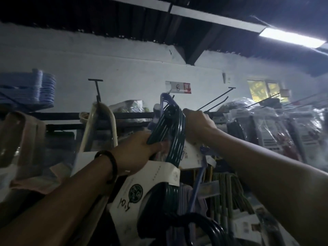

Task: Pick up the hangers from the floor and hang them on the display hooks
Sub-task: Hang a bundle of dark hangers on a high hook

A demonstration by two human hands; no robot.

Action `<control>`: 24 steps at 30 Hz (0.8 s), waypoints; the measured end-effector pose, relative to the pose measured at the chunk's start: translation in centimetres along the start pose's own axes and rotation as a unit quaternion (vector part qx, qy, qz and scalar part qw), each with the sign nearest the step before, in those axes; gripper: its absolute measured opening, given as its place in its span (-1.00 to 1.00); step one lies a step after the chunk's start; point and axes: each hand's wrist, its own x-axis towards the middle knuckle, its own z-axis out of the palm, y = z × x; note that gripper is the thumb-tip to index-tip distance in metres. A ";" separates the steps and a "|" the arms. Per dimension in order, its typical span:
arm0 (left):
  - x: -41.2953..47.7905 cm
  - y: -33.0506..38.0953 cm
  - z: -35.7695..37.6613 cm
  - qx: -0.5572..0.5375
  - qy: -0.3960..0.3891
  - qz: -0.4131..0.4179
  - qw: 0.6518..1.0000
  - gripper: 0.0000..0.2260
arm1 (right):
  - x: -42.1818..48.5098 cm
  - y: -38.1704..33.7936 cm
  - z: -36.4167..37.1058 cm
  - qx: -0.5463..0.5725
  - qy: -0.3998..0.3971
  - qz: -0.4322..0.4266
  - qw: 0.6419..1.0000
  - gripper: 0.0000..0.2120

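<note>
Green hangers in left hand, right hand gripping display hook

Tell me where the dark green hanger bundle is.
Centre of the head view: the dark green hanger bundle is held up at the black rail by the left hand, with the right hand on a wire hook just right of its top.

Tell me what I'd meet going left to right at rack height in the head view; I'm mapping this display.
blue hangers → cream hangers → left hand → dark green hangers that it grips → right hand, gripping a display hook → plastic-wrapped packs
</note>
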 end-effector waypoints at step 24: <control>4.4 -1.2 3.6 0.107 0.081 -0.162 0.978 -0.79 | 4.7 1.3 10.7 0.102 -0.061 -0.008 0.993 -0.63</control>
